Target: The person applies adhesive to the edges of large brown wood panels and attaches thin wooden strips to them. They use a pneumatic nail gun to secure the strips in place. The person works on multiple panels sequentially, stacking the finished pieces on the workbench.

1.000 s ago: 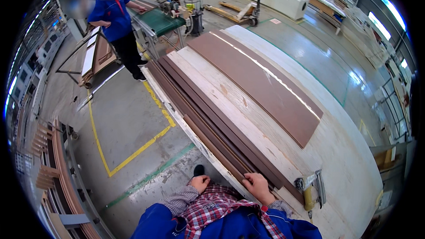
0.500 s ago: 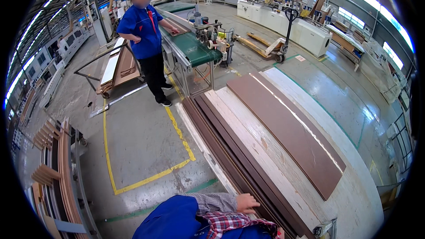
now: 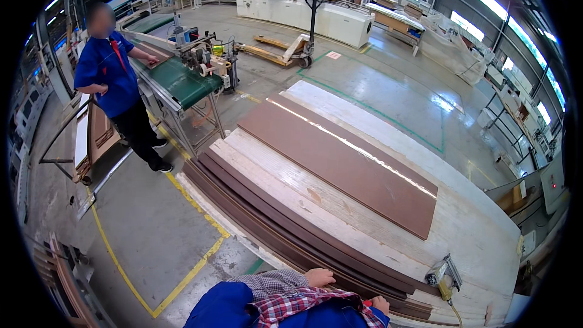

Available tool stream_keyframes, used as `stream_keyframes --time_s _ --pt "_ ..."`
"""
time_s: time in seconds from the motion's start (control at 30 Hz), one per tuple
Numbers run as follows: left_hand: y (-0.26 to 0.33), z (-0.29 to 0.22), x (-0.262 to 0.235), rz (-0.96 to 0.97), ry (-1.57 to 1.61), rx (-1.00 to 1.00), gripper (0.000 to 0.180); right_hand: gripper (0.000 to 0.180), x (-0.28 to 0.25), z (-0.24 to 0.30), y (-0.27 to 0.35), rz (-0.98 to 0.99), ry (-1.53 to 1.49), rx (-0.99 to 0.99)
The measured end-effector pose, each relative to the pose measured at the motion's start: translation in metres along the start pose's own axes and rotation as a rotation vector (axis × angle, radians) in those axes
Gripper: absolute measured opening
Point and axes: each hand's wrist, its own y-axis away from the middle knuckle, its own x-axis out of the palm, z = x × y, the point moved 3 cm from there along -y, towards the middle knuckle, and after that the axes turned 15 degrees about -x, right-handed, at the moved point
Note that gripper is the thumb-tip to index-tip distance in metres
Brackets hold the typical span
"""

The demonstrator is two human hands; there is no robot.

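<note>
Across the white, worn worktable (image 3: pixel 267 170) long brown strips (image 3: pixel 291 231) lie stacked along the edge nearest me. At the near end of these strips rests my left hand (image 3: pixel 319 277), its fingers lying over them and holding nothing that I can see. My right hand (image 3: pixel 380 305) is low at the table's edge, beside the strip ends; its fingers are mostly hidden. A wide brown panel (image 3: pixel 358 170) with a bright streak along it lies flat beyond the strips. On the right part of the table is a nail gun (image 3: pixel 446 276) with a yellow hose.
A person (image 3: pixel 112 79) in a blue shirt stands at the far left beside a green conveyor belt (image 3: pixel 182 82), one hand on a brown board. A pallet jack (image 3: pixel 291 48) stands beyond the table. Yellow tape (image 3: pixel 188 276) marks the floor on the left.
My view has turned to the right, so the table and co-worker appear farther left. The nail gun and my right hand now show more fully. My left hand stays by the strips.
</note>
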Motion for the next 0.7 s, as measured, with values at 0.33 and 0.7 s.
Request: stream_keyframes --time_s 0.33,0.7 --pt "0.0 -0.001 -0.004 0.014 0.04 0.013 0.03 0.023 0.04 -0.042 0.018 0.038 -0.109 0.087" --pt "-0.002 -0.001 0.014 0.023 -0.305 -0.231 0.021 0.032 -0.017 0.023 -0.034 0.155 -0.27 0.105"
